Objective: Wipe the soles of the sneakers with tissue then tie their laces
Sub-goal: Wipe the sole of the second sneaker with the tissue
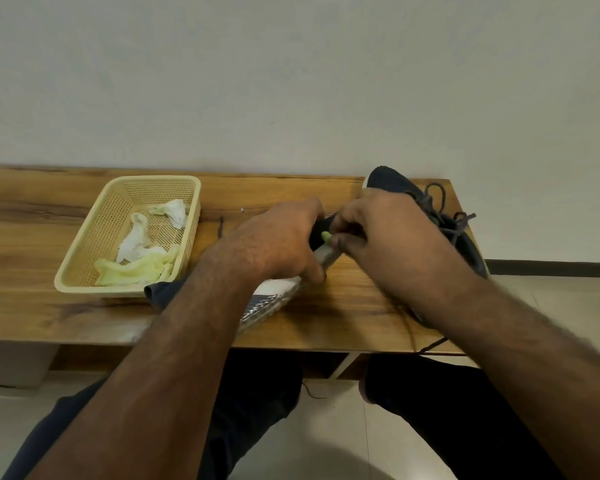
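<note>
A: Hands?
B: Left hand [284, 240] grips the tipped sneaker [271, 299], sole showing; right hand [381, 237] pinches green tissue [325, 236] against it

A: Second sneaker [430, 216]?
B: Behind the right hand, laces tied

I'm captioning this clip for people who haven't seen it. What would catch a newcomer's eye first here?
The two hands meeting mid-table: the left hand grips a sneaker turned so its white ribbed sole shows, while the right hand pinches a greenish tissue against it. At left sits a yellow basket holding crumpled tissues. A second dark sneaker, laces loose, lies at the right end of the wooden table.
</note>
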